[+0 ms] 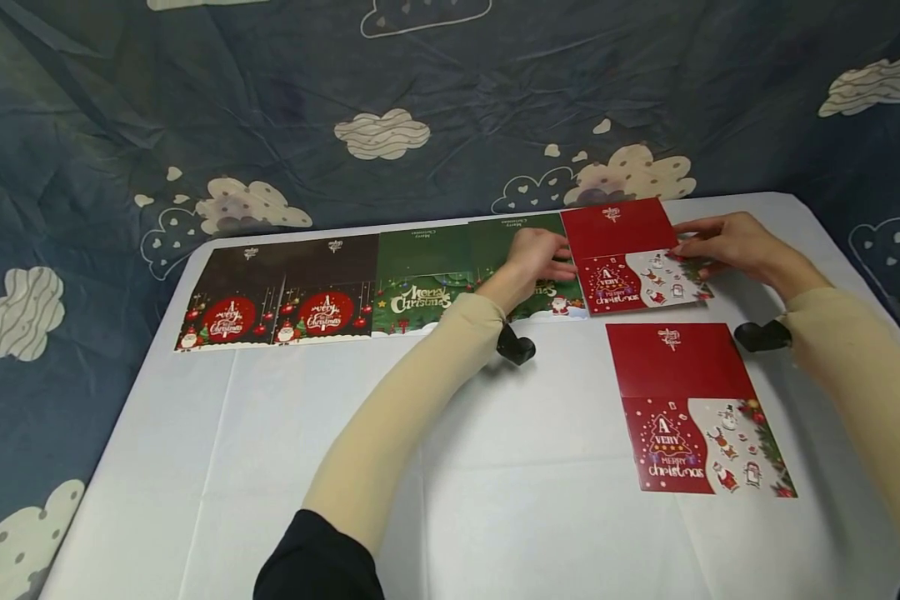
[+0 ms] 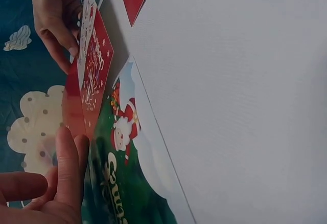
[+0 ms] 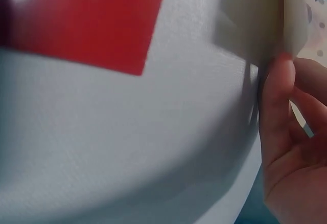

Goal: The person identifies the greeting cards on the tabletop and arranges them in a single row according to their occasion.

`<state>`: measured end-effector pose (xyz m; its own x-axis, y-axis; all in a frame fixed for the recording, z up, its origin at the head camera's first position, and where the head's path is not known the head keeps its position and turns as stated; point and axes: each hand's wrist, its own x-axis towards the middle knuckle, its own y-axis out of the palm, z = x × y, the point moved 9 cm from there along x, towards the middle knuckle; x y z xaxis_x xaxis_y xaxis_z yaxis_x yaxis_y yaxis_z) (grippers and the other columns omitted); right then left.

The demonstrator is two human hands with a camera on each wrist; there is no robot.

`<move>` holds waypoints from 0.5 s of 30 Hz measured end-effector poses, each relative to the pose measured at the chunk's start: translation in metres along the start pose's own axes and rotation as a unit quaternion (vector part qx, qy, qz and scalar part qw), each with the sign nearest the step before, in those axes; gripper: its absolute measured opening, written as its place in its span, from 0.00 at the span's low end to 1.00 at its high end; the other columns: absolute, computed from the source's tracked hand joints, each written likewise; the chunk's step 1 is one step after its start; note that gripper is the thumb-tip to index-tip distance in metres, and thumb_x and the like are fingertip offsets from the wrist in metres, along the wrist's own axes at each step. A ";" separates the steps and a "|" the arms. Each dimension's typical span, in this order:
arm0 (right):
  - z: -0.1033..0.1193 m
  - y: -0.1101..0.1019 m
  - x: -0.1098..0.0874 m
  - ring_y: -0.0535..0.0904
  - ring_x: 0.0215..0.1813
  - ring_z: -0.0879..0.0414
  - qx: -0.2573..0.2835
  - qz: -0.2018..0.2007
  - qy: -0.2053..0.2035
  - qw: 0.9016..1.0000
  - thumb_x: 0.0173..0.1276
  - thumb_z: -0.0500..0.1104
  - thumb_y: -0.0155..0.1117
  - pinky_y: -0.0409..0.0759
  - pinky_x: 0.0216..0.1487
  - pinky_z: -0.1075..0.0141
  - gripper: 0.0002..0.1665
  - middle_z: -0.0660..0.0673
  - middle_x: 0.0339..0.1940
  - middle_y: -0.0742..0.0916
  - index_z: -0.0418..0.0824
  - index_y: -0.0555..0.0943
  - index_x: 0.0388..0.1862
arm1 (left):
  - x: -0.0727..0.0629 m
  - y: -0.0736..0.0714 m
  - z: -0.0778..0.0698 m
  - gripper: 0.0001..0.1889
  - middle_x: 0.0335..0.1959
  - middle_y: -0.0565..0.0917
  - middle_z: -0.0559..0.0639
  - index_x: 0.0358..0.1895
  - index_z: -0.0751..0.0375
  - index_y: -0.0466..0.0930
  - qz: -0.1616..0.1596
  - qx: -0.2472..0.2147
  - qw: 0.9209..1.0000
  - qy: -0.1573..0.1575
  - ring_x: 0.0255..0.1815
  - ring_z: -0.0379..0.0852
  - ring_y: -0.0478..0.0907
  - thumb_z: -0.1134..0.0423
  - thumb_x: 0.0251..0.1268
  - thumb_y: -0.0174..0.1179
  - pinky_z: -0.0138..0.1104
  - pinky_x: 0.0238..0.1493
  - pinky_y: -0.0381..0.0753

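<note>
My right hand (image 1: 735,250) pinches the right edge of an unfolded red Christmas card (image 1: 607,237) between thumb and fingers. In the left wrist view that card (image 2: 97,75) is tilted up off the tabletop. At its left edge is my left hand (image 1: 534,258), fingers extended and grasping nothing. Those fingers lie over a green Christmas card (image 1: 487,237); whether they touch either card I cannot tell. Left of it, another green card (image 1: 420,250) adjoins two dark cards (image 1: 307,262) (image 1: 228,271). Nearer the front lies a second red card (image 1: 678,375), spread flat.
A white-covered table (image 1: 495,517) lies beneath everything. Behind it hangs a dark blue cloth (image 1: 450,75) with a cloud pattern. Each wrist carries a small black camera mount (image 1: 516,346), close above the tabletop.
</note>
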<state>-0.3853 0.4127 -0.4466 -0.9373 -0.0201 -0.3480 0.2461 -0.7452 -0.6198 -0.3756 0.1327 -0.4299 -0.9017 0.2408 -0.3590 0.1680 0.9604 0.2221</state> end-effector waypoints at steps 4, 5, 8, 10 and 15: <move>0.003 0.000 -0.001 0.78 0.37 0.56 -0.016 -0.014 -0.006 1.000 0.71 0.55 0.63 0.84 0.34 0.67 0.43 0.26 0.59 0.74 0.30 0.63 0.73 | -0.001 -0.002 0.002 0.17 0.55 0.78 0.72 0.61 0.78 0.72 0.016 0.008 1.000 -0.018 0.49 0.66 0.81 0.72 0.74 0.46 0.47 0.46 0.84; 0.004 0.000 -0.002 0.79 0.38 0.53 -0.020 -0.018 -0.007 1.000 0.71 0.55 0.63 0.83 0.33 0.68 0.42 0.25 0.59 0.74 0.30 0.64 0.73 | -0.001 -0.002 0.003 0.18 0.56 0.78 0.71 0.61 0.78 0.72 0.020 0.009 1.000 -0.022 0.49 0.65 0.81 0.72 0.74 0.46 0.46 0.46 0.84; 0.005 0.002 -0.003 0.78 0.44 0.45 -0.034 -0.029 -0.003 0.999 0.71 0.55 0.63 0.82 0.31 0.71 0.41 0.25 0.60 0.73 0.30 0.65 0.71 | -0.002 -0.002 0.004 0.19 0.57 0.78 0.70 0.63 0.76 0.71 0.032 0.010 0.999 -0.033 0.50 0.63 0.81 0.71 0.75 0.45 0.45 0.47 0.84; 0.005 0.003 -0.004 0.76 0.47 0.40 -0.040 -0.035 0.000 0.999 0.71 0.54 0.63 0.80 0.30 0.73 0.40 0.25 0.59 0.73 0.29 0.66 0.70 | -0.003 -0.002 0.006 0.19 0.58 0.78 0.69 0.64 0.75 0.71 0.038 0.007 0.998 -0.040 0.51 0.62 0.81 0.71 0.76 0.45 0.45 0.48 0.84; 0.002 0.003 -0.004 0.76 0.49 0.36 -0.047 -0.046 0.003 0.998 0.73 0.50 0.61 0.79 0.28 0.75 0.34 0.25 0.59 0.74 0.30 0.68 0.69 | -0.007 -0.004 0.007 0.19 0.58 0.77 0.69 0.65 0.74 0.71 0.053 -0.002 0.998 -0.043 0.53 0.63 0.80 0.70 0.77 0.45 0.45 0.50 0.82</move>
<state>-0.3814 0.4094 -0.4451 -0.9556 0.0498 -0.2903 0.1813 -0.6775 -0.7128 -0.3667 0.1280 -0.4347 -0.8413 0.3520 -0.4102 0.2583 0.9284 0.2671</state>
